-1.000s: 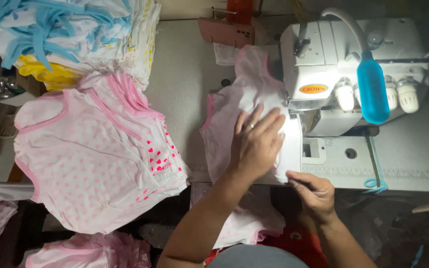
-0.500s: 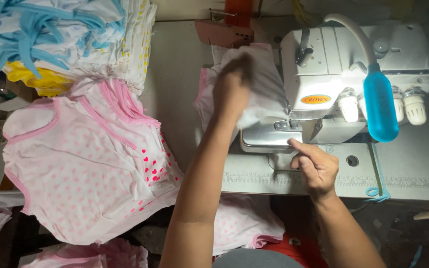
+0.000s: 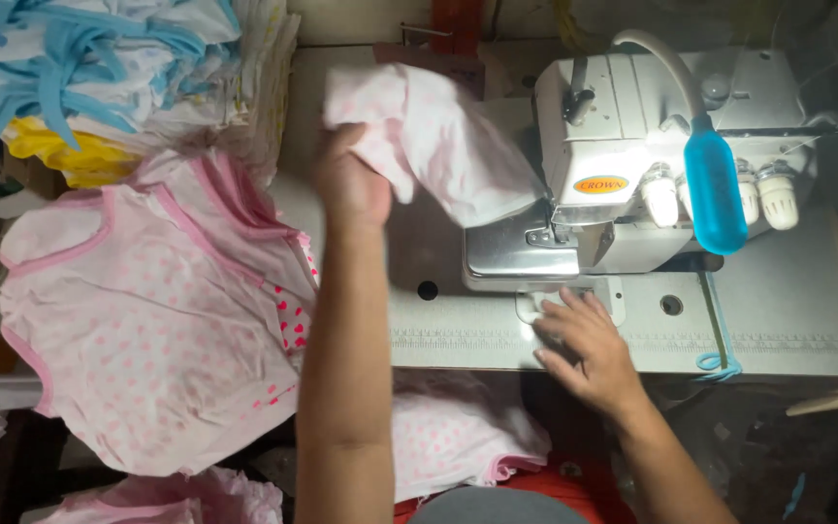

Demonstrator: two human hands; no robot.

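Now, from the head view, your left hand (image 3: 351,182) is closed on the pale pink garment (image 3: 434,146), holding it up just left of the white sewing machine (image 3: 632,165), with the cloth's far end touching the machine's front. Your right hand (image 3: 584,340) lies open and flat on the desk (image 3: 778,320) just in front of the machine, gripping nothing. Left of the machine, a stack of pink dotted shirts (image 3: 147,320) covers the desk edge, and blue-trimmed clothes (image 3: 80,58) are piled behind that stack.
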